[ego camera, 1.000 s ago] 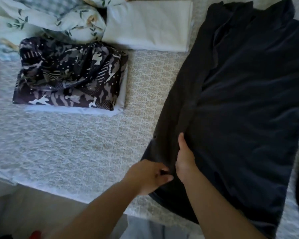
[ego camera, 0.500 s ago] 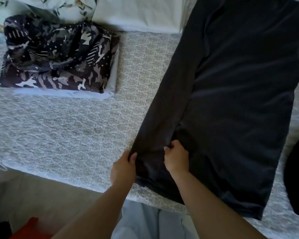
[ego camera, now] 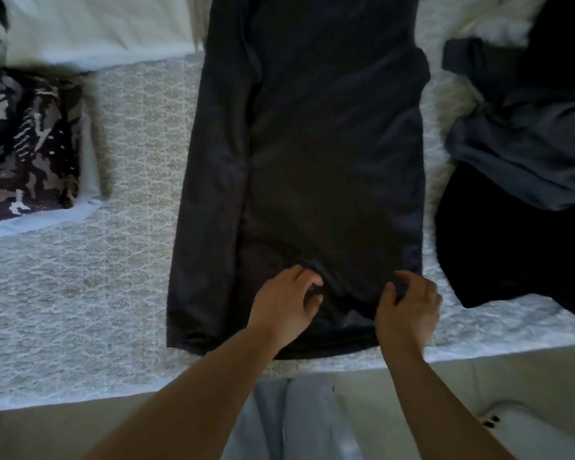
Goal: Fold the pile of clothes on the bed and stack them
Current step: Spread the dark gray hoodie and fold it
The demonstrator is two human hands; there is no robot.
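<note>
While my left hand point(ego camera: 284, 302) and right hand point(ego camera: 409, 303) each pinch the dark garment point(ego camera: 312, 144) near its hem, uneven lifting could undo the side fold

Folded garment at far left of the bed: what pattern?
Folded garment: dark camouflage print with white and grey patches and small white dots. Head view, the only one, slightly blurred.

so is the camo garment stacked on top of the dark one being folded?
No, the camo garment lies apart at the left edge of the bed, while both hands work the dark garment near its bottom hem.
</note>
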